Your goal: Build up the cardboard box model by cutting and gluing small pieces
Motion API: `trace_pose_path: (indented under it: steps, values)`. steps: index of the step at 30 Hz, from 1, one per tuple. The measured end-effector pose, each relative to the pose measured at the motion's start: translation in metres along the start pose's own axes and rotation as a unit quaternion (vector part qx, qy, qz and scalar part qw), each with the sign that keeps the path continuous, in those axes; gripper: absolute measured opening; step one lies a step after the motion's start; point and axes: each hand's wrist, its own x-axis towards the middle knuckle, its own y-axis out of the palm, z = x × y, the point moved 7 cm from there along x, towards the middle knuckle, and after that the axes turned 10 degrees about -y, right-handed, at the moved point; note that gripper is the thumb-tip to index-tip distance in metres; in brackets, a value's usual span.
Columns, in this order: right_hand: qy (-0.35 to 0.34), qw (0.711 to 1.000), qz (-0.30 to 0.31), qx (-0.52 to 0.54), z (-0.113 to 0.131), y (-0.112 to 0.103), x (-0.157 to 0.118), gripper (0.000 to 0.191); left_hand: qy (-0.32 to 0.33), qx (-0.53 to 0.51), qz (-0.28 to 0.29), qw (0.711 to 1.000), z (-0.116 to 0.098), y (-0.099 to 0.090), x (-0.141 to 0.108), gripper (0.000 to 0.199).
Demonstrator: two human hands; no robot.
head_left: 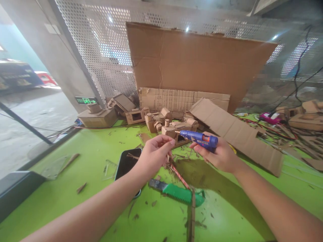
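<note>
In my right hand [217, 154] is a blue hot glue gun [199, 138], its nozzle pointing left and a small red light showing on its side. My left hand [157, 151] is closed in a pinch close to the nozzle tip; whatever the fingers hold is too small or hidden to make out. Behind both hands stands a small cardboard camera-like model [171, 129]. Below them a green utility knife [181, 194] lies on the green table, with a thin cardboard strip [193, 215] across its handle. A smartphone [124, 164] lies partly under my left forearm.
Several cardboard models [97, 117] line the back of the table [96, 208]. A tall cardboard sheet [202, 60] stands behind them, and a long cardboard piece [237, 137] leans at the right. Cables, a pink device [270, 117] and cardboard scraps lie at the far right.
</note>
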Motion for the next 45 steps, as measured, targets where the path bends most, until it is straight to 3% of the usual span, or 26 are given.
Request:
trace_pose_path:
  steps: [5,8,13,19,23,26,29,32,40,45]
  values:
    - [0.027,0.998,-0.052,0.030,-0.003,-0.007,0.001,0.037,0.068,0.234,0.018,0.970,-0.002,0.017,-0.009,0.013]
    - [0.030,0.997,-0.058,0.033,-0.002,-0.008,0.002,0.039,0.110,0.305,-0.002,0.946,-0.002,0.019,-0.010,0.017]
    - [0.016,0.999,-0.039,0.003,-0.002,-0.005,0.002,0.035,0.076,0.293,-0.021,0.953,0.001,0.009,-0.002,0.031]
    - [0.013,1.000,-0.022,-0.014,-0.003,-0.003,-0.001,0.031,0.072,0.292,-0.041,0.953,-0.002,0.006,-0.001,0.017]
    - [0.008,0.999,-0.020,-0.031,0.000,-0.002,-0.001,0.029,0.112,0.267,-0.052,0.956,-0.004,0.008,-0.007,0.012]
    - [0.002,0.999,-0.014,-0.033,0.001,-0.001,0.000,0.029,0.195,0.244,-0.065,0.948,-0.012,0.009,-0.018,0.008]
    - [-0.002,1.000,-0.001,-0.022,0.003,0.003,0.001,0.031,0.319,0.246,-0.077,0.912,-0.025,0.011,-0.033,0.016]
    - [-0.011,1.000,0.008,-0.019,0.005,0.005,0.000,0.032,0.391,0.254,-0.084,0.881,-0.033,0.013,-0.044,0.025]
    - [-0.029,0.999,0.034,-0.029,0.010,0.012,0.000,0.028,0.400,0.292,-0.066,0.866,-0.029,0.021,-0.043,0.034]
    - [-0.015,0.999,0.025,-0.035,0.012,0.011,0.000,0.026,0.372,0.360,-0.041,0.855,-0.022,0.026,-0.037,0.025]
